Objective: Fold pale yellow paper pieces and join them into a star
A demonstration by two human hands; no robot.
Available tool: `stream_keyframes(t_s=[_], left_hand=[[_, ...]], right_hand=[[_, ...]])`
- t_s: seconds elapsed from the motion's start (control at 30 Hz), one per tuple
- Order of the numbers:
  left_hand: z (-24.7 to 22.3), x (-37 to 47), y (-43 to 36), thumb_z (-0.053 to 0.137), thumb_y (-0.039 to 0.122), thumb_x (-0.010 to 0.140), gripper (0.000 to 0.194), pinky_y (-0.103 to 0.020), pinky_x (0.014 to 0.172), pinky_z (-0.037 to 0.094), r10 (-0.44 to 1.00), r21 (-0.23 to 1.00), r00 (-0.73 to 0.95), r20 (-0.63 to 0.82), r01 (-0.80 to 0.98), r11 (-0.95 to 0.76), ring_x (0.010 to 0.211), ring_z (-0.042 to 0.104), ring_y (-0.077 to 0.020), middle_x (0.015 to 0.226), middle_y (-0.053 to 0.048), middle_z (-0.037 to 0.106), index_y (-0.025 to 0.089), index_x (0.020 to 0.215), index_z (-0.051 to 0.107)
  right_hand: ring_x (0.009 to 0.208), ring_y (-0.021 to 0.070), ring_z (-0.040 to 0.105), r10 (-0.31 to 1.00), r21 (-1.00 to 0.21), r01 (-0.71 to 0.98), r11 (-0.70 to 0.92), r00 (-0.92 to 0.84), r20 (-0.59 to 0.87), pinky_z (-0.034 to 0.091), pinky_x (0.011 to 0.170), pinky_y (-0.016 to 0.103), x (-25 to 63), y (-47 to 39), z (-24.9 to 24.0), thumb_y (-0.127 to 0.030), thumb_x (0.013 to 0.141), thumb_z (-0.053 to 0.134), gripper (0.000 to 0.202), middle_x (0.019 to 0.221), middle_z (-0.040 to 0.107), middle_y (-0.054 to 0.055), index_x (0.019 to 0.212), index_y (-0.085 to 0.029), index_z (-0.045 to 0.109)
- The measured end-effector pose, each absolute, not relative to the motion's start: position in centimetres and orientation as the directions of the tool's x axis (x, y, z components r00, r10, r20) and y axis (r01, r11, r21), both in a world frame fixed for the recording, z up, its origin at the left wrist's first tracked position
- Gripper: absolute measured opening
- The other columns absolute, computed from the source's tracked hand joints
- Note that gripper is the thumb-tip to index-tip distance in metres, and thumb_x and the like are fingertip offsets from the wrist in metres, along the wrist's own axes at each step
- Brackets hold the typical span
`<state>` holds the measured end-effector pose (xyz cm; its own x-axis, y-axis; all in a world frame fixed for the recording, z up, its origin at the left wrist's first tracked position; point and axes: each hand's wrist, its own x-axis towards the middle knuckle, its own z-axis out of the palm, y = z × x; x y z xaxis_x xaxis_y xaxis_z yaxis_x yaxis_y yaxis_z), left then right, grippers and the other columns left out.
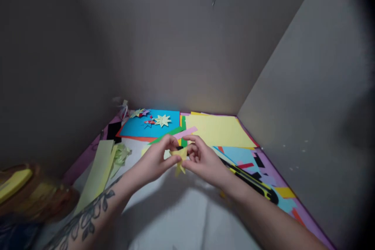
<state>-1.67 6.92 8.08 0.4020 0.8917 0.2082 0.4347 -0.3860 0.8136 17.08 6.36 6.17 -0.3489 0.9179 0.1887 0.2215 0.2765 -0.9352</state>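
Head cam, L to R: pale strips [96, 170], unused; paper stars [162, 120], apparently done, on blue sheet [133, 129]; L hand [155, 159] pinches yellow paper [182, 154], prob. unfinished, btwn hands; R hand [206, 161] pinches same; yellow sheet [218, 129], flat.

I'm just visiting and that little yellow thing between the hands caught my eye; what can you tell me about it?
The yellow piece looks like thin paper, small and creased or folded, with pointed tips hanging downward. The left hand and right hand pinch it from either side, holding it up over the white surface. Its exact folds are too small to make out.
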Motion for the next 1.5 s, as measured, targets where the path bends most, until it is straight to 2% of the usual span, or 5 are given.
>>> stream_keyframes(t_s=[0.3,0.47,0.7,1.07,1.5], left_hand=[[9.8,1.3,10.7,0.063,0.033,0.077,0.023,-0.023,0.059,0.044,0.934,0.953,0.309,0.181,0.178,-0.244,0.068,0.057,-0.0132,0.076,-0.001,0.058,0.017,0.089,0.053],[8.5,1.5,11.2,0.057,0.040,0.080,0.025,-0.023,0.052,0.042,0.963,0.941,0.241,0.117,0.284,-0.186,0.057,0.054,-0.0129,0.063,-0.001,0.058,0.016,0.073,0.057],[7.8,1.1,11.6,0.062,0.034,0.077,0.019,-0.026,0.058,0.048,0.962,0.900,0.107,0.251,0.340,-0.272,0.064,0.062,-0.0164,0.072,-0.003,0.068,0.018,0.087,0.065],[8.1,1.4,10.9,0.054,0.029,0.083,0.018,-0.021,0.053,0.041,0.902,0.757,0.199,0.384,0.492,-0.430,0.057,0.053,-0.0122,0.065,-0.001,0.062,0.018,0.070,0.061],[7.8,1.6,10.9,0.047,0.035,0.087,0.024,-0.020,0.049,0.037,0.943,0.857,0.211,0.256,0.402,-0.323,0.053,0.047,-0.0102,0.062,0.003,0.051,0.019,0.070,0.049]], right_hand=[[0.062,0.0115,0.058,0.970,-0.937,-0.254,0.240,0.032,0.240,0.046,0.058,0.022,15.4,10.0,8.8,-0.020,0.068,0.066,0.038,0.071,0.059,-0.005,0.100,-0.021,0.047],[0.066,0.0120,0.059,0.975,-0.939,-0.264,0.220,0.035,0.218,0.047,0.058,0.022,15.3,10.9,7.2,-0.019,0.069,0.065,0.033,0.079,0.061,-0.002,0.096,-0.021,0.046],[0.073,0.0134,0.061,0.971,-0.949,-0.208,0.238,0.054,0.232,0.048,0.064,0.024,15.1,11.5,6.6,-0.021,0.072,0.064,0.028,0.082,0.062,-0.001,0.093,-0.021,0.047],[0.080,0.0167,0.062,0.960,-0.952,-0.127,0.280,0.043,0.277,0.051,0.067,0.027,15.5,10.8,7.1,-0.021,0.070,0.065,0.029,0.088,0.062,0.001,0.095,-0.022,0.050],[0.067,0.0121,0.058,0.972,-0.946,-0.227,0.232,0.028,0.232,0.047,0.062,0.023,16.1,10.8,7.2,-0.019,0.069,0.067,0.024,0.075,0.060,-0.003,0.088,-0.020,0.051]])
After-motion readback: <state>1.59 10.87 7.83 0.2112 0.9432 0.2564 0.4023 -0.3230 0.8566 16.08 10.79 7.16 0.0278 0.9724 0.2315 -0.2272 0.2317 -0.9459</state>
